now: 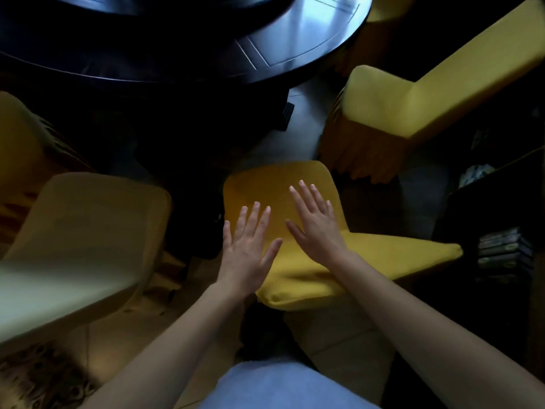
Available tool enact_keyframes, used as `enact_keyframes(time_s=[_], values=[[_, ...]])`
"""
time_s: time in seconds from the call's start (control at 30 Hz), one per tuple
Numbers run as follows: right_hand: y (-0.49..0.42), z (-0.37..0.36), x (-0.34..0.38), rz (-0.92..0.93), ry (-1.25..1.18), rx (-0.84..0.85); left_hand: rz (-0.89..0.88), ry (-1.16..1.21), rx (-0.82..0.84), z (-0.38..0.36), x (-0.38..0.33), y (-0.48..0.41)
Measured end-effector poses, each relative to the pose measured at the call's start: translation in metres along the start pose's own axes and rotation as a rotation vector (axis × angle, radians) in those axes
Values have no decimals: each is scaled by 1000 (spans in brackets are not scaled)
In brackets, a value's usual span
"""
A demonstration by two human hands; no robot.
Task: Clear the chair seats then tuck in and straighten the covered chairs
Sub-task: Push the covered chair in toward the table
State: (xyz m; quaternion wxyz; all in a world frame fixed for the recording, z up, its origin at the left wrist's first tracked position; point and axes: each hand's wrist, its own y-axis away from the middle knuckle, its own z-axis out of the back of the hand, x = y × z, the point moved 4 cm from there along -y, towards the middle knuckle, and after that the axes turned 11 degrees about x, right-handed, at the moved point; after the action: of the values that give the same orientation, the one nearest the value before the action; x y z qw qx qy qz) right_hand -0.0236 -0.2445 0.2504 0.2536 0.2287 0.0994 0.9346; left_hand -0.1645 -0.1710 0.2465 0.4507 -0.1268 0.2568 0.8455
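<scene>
We see a bright yellow fabric chair cover (pixel 274 184) centre, another yellow covered chair (pixel 413 93) right, and a paler yellow-cream one (pixel 79 231) left. Round table (pixel 265 48) is glossy black; our garment (pixel 280 388) is light blue.

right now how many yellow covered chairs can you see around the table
4, perhaps more hidden: middle chair under both open hands, left chair in the foreground, right chair by the dark table, and a corner at top.

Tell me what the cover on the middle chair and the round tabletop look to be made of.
Middle chair cover: yellow fabric, matte, probably a stretchy knit; it hugs the rounded corners and creases softly at the seat bend. Round tabletop: dark with a glossy finish, mirroring bright light in streaks; lacquered wood or glass, the look leaves it open. Both hands, left hand and right hand, lie open over the cover.
</scene>
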Motion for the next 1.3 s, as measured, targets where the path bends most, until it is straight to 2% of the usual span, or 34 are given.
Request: enact_keyframes(time_s=[0.17,0.3,0.43,0.53,0.63,0.77,0.97,1.3], values=[[55,20,-12,-43,67,-125,-49,156,-88,-2,-29,42],[97,27,-32,-129,81,-130,-139,228,-26,-11,-58,59],[141,29,-70,-149,124,-96,-149,109,36,-25,-77,61],[157,33,-94,-43,190,-28,-139,-70,41,-26,-78,56],[160,46,-119,22,224,-14,-125,-45,23,-22,-81,47],[151,60,-154,9,198,-52,-134,-9,-11,-19,-85,42],[134,60,-165,87,184,-72,-80,50,-1,-17,-85,35],[68,97,-171,17,34,2,97,134,51,11,-78,-27]])
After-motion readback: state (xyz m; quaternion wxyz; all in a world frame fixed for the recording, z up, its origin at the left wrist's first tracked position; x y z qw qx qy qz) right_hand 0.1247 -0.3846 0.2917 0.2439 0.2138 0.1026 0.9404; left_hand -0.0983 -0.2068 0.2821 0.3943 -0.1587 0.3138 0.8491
